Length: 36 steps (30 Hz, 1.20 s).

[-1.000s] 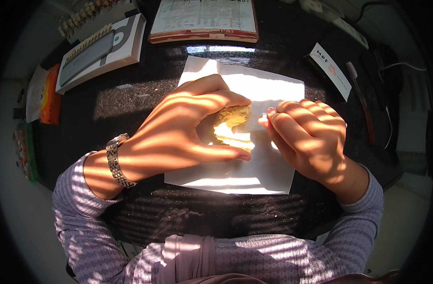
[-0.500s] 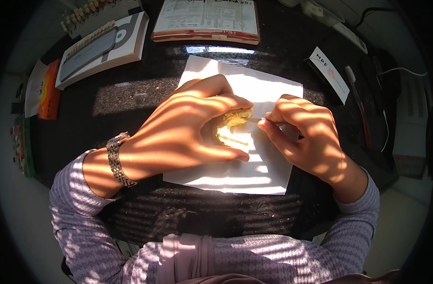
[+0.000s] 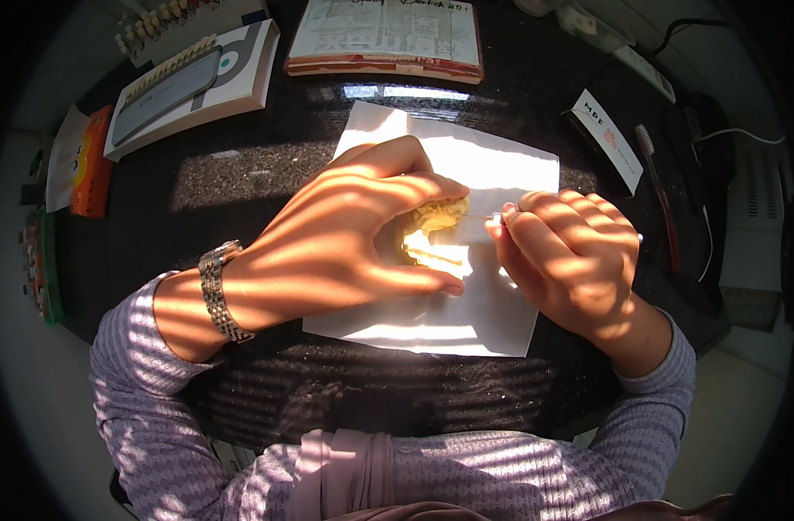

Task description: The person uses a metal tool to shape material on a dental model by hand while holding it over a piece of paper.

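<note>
Nearest you are your lavender ribbed-knit sleeves (image 3: pixel 154 391), with a silver metal-link watch (image 3: pixel 214 291) on your left wrist. Beyond them, your left hand (image 3: pixel 345 221) is clamped on a yellow, arch-shaped dental cast (image 3: pixel 438 213), thumb on its near side and fingers on its far side. The cast is over the middle of a white paper sheet (image 3: pixel 510 169) on the black speckled tabletop (image 3: pixel 249 178). To its right, your right hand (image 3: pixel 570 243) pinches a slim, pale-shafted tool (image 3: pixel 478 215) between thumb and index finger. The shaft points left at the cast; you cannot tell whether its tip touches.

Farther out, a green-edged container (image 3: pixel 51 269) stands at the far left edge, and a red-handled toothbrush (image 3: pixel 667 221) lies on the right. Beyond these are an orange packet (image 3: pixel 93 174) on the left and a small white-topped box (image 3: pixel 607 143) on the right. Farther still, a grey rounded case (image 3: pixel 167 100) rests on a flat white box (image 3: pixel 256 82), left of a pale-covered, red-edged book (image 3: pixel 384 39).
</note>
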Available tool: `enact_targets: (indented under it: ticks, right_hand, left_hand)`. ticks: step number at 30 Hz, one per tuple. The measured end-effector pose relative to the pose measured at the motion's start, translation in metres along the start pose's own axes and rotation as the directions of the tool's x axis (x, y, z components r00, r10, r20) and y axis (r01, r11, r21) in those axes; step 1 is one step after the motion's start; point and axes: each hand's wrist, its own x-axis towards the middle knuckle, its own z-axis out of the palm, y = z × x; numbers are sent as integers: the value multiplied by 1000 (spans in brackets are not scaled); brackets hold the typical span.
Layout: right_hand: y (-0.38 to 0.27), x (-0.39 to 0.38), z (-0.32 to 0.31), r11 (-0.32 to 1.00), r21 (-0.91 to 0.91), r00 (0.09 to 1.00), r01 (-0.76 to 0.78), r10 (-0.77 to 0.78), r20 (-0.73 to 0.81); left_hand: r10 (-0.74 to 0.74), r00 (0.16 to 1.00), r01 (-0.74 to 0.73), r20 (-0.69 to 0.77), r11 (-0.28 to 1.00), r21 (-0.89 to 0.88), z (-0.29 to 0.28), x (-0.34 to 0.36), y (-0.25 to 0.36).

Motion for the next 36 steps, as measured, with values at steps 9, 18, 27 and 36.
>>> enact_targets:
  ticks: [9, 18, 27, 36]
  right_hand:
    - [-4, 3, -6, 978, 166, 985, -129, 107, 133]
    - [4, 2, -2, 922, 286, 958, -260, 210, 192]
    - [-4, 7, -10, 989, 77, 991, -122, 118, 57]
    - [-3, -3, -8, 997, -68, 997, -29, 33, 64]
  left_hand:
    - [7, 1000, -6, -20, 1000, 21, 2, -1, 4]
    - [19, 999, -17, -35, 998, 54, 4, -1, 4]
    - [24, 999, -22, -48, 999, 46, 4, -1, 7]
    - [33, 997, -30, -69, 998, 46, 7, -2, 6]
